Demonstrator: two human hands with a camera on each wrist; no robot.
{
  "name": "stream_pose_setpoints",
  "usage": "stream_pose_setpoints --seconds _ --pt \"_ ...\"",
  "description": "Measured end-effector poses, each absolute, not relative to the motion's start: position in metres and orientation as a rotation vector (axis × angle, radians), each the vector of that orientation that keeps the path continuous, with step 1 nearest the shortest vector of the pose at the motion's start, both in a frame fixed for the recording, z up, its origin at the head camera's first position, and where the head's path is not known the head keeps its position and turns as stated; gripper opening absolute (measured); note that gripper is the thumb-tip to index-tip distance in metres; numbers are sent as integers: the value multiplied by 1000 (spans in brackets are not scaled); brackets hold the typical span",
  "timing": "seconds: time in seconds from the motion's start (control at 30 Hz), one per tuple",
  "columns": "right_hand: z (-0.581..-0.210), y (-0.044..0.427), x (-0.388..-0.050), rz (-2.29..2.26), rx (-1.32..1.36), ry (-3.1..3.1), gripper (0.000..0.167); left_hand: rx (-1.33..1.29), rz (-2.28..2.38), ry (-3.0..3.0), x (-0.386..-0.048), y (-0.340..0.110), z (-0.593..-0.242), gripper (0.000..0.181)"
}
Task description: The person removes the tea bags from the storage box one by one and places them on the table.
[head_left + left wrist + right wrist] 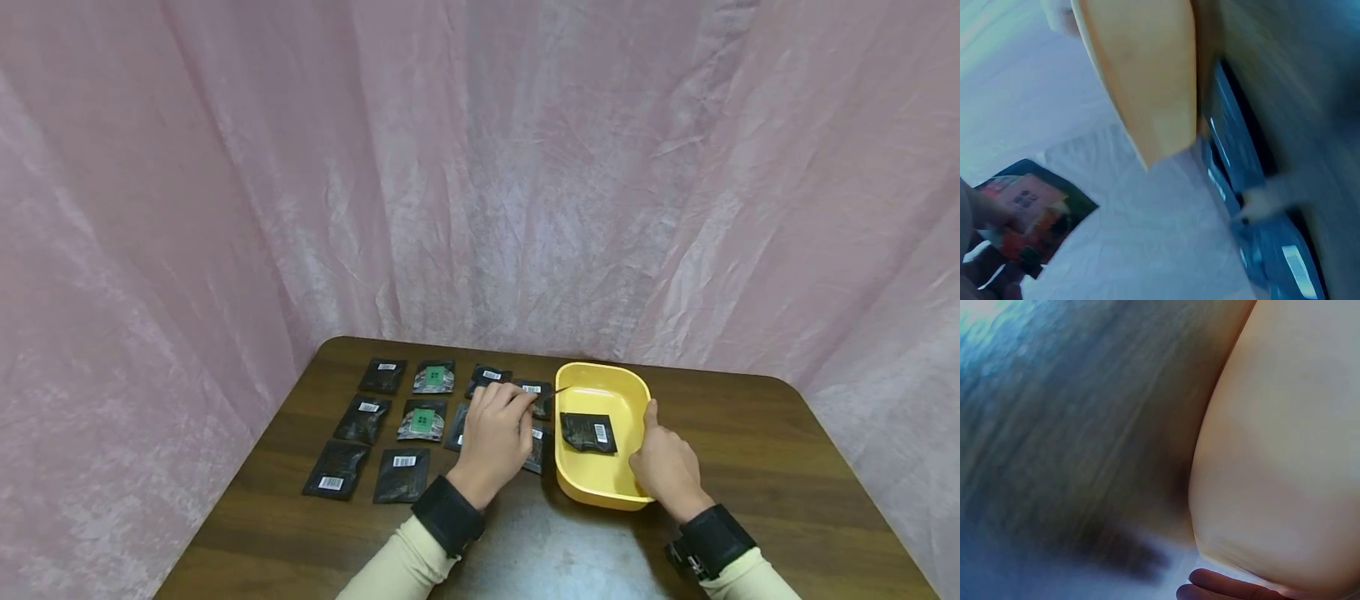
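My left hand [496, 433] pinches a small flat sachet [1035, 212], raised just left of the yellow tub [600, 498]. Its printed front with a square label faces the left wrist camera; from the head it shows only as a thin dark edge. One black sachet [589, 433] with a white barcode label lies inside the tub. My right hand [670, 468] grips the tub's right rim, and its fingertips [1210, 578] show by the tub wall in the right wrist view. Beneath and around the left hand lie more black sachets, partly hidden by it.
Several sachets lie in rows on the left of the wooden table [247, 521], including a barcode-side-up one [402, 476] and a green-labelled one [422, 420]. A pink curtain [480, 183] hangs behind the table and along its sides.
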State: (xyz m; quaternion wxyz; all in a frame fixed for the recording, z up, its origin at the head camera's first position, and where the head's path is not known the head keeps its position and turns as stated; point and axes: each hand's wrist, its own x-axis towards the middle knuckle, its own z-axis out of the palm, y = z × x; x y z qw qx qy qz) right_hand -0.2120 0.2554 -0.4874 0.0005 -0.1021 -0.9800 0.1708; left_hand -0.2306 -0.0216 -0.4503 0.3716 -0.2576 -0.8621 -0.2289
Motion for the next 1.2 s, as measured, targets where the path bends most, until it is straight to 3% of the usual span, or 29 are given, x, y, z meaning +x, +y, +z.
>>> stream_pose_setpoints --seconds 0.57,0.8,1.2 --pt "-489 247 -208 578 -329 -3082 93 -516 -408 -2711 -164 -96 -466 16" --pt "-490 244 -209 559 -329 -3085 93 -502 -281 -2862 -155 -105 -475 26" --pt "-490 244 -207 574 -308 -3067 92 -475 -10 -3021 -146 -100 -481 18"
